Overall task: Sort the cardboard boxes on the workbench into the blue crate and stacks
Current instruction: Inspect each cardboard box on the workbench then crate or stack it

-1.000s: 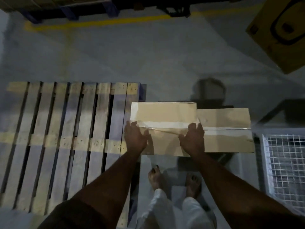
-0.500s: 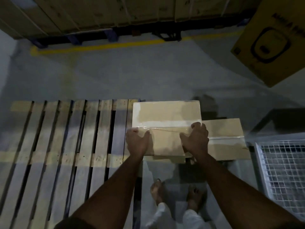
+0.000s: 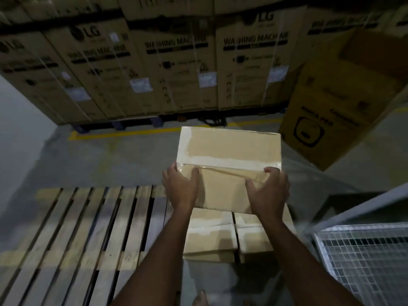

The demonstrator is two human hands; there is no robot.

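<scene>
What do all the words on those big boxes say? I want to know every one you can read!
"LG": on the tall brown cardboard cartons stacked at the back.
"WASHING MACHINE": on those same cartons, partly cut by straps.
White stickers and small print on the cartons: too small to read.
Black lettering on the yellow-brown carton with the rounded-square drawing: too blurred to read.
The plain taped cardboard box held in both hands: no words visible.

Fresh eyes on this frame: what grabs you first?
The taped cardboard box at centre, held up by both its near corners: left hand on one, right hand on the other. Behind it, a wall of stacked washing machine cartons fills the top. A wooden pallet lies lower left, and two more boxes sit below the held one.
</scene>
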